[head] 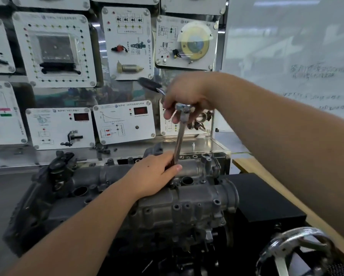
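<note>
Head view shows the right hand (184, 96) gripping the top of the extension bar (179, 136), while the left hand (153, 174) grips its lower end. The bar stands almost upright, and its tip meets the cylinder head (187, 202) just below the left hand.

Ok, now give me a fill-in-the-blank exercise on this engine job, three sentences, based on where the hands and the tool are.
1. The right hand grips the ratchet wrench at its ____ end.
2. The left hand holds the wrench's long shaft near its ____ end, just above the grey engine.
3. The chrome handwheel sits in the lower ____ corner of the view.

Missing words: top; bottom; right
</note>
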Motion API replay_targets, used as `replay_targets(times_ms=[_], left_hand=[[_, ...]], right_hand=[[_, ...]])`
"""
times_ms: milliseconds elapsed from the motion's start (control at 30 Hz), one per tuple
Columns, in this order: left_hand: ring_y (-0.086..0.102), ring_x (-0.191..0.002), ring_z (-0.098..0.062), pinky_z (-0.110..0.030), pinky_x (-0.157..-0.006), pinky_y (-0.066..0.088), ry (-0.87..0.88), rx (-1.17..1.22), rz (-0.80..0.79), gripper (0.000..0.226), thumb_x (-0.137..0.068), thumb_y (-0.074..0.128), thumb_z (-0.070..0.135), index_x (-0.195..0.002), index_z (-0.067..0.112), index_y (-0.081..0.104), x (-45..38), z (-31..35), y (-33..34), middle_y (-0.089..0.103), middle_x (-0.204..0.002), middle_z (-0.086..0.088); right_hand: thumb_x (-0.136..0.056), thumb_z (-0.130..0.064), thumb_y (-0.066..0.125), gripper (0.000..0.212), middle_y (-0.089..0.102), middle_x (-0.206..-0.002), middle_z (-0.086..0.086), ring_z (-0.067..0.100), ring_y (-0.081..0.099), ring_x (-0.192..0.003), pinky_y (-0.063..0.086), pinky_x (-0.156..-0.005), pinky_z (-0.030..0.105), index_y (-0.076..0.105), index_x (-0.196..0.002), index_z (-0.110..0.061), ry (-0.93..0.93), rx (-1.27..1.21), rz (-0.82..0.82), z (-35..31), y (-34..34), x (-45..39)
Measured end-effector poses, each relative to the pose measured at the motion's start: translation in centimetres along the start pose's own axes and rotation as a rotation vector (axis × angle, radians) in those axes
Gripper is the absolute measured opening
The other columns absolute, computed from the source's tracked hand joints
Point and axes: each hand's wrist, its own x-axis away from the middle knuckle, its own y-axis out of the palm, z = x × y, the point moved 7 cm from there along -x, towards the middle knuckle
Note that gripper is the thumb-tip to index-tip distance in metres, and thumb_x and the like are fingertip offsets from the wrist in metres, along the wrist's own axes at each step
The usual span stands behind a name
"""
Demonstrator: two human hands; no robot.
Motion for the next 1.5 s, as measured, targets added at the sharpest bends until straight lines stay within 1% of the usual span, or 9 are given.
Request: replay_targets(times_ms=[133,267,400,500,700,900,1100,1267,1500], left_hand=[[0.061,-0.074,-0.006,-0.03,-0.061,0.041,-0.035,0.044,0.04,0.021,-0.106,0.048,0.046,-0.087,0.036,0.046,-0.1,-0.3,-0.4,0.063,-0.081,0.01],[0.062,-0.08,-0.01,-0.035,-0.066,0.043,-0.037,0.042,0.033,0.016,-0.105,0.048,0.048,-0.098,0.033,0.048,0.1,-0.4,-0.3,0.064,-0.086,0.009],[0.062,-0.085,-0.013,-0.036,-0.069,0.044,-0.041,0.065,0.034,0.017,-0.105,0.047,0.047,-0.105,0.03,0.051,0.1,-0.1,-0.4,0.066,-0.091,0.007],[0.066,-0.087,-0.016,-0.037,-0.071,0.047,-0.051,0.065,0.029,0.019,-0.106,0.047,0.047,-0.103,0.028,0.051,0.1,-0.2,-0.3,0.067,-0.09,0.005],[0.067,-0.087,-0.013,-0.043,-0.083,0.054,-0.043,0.073,0.015,0.015,-0.104,0.047,0.049,-0.098,0.036,0.049,0.1,-0.1,-0.2,0.07,-0.092,0.007],[0.07,-0.087,-0.015,-0.046,-0.087,0.055,-0.06,0.095,-0.016,0.021,-0.106,0.046,0.046,-0.1,0.027,0.054,0.2,-0.1,-0.1,0.073,-0.096,0.004],[0.066,-0.08,-0.009,-0.037,-0.073,0.052,-0.048,0.046,-0.01,0.021,-0.103,0.048,0.051,-0.101,0.031,0.054,0.3,0.0,-0.3,0.07,-0.09,0.007],[0.057,-0.065,0.001,-0.026,-0.057,0.036,-0.017,-0.011,0.017,0.027,-0.103,0.049,0.051,-0.081,0.038,0.043,0.2,0.3,-0.3,0.062,-0.074,0.012],[0.075,-0.077,-0.004,-0.045,-0.089,0.059,-0.116,0.373,0.001,0.012,-0.104,0.056,0.037,-0.095,0.03,0.06,-0.1,-1.2,0.0,0.077,-0.089,0.01]], right_hand=[[-0.1,-0.03,0.061,0.015,0.059,-0.077,-0.007,0.013,0.061,-0.074,0.047,-0.063,0.031,0.058,-0.093,-0.017,-0.406,0.702,0.296,-3.3,1.9,1.0],[-0.104,-0.038,0.051,0.047,0.055,-0.061,0.001,0.01,0.053,-0.056,0.047,-0.057,0.028,0.058,-0.068,-0.009,-0.655,-0.008,0.624,-1.8,3.1,3.1],[-0.101,-0.051,0.043,0.053,0.064,-0.069,0.001,0.004,0.059,-0.065,0.053,-0.071,0.025,0.069,-0.066,-0.021,-0.485,-0.811,0.739,1.8,4.0,3.0],[-0.102,-0.042,0.051,0.06,0.077,-0.086,0.002,0.016,0.069,-0.08,0.058,-0.076,0.043,0.06,-0.045,-0.027,-0.386,-1.204,0.643,3.1,4.0,2.0],[-0.105,-0.028,0.049,0.039,0.074,-0.074,0.006,0.015,0.07,-0.067,0.05,-0.057,0.026,0.07,-0.076,-0.014,-0.155,-1.552,0.178,2.7,5.4,1.4],[-0.105,-0.023,0.05,0.026,0.068,-0.06,0.0,0.01,0.066,-0.05,0.048,-0.047,0.018,0.062,-0.085,-0.013,0.119,-1.296,0.085,3.0,4.5,0.4],[-0.103,-0.017,0.053,0.019,0.076,-0.071,0.0,0.014,0.073,-0.061,0.061,-0.06,0.03,0.065,-0.091,-0.009,0.178,-0.372,-0.039,1.4,1.1,-0.1],[-0.099,-0.018,0.062,0.004,0.075,-0.078,-0.001,0.011,0.072,-0.061,0.059,-0.062,0.029,0.065,-0.1,-0.015,-0.213,0.485,0.11,-2.9,0.1,0.8],[-0.108,-0.032,0.047,0.042,0.07,-0.094,0.02,0.028,0.065,-0.084,0.054,-0.079,0.027,0.069,-0.099,0.003,-0.597,-0.199,0.453,-2.2,4.1,3.3]])
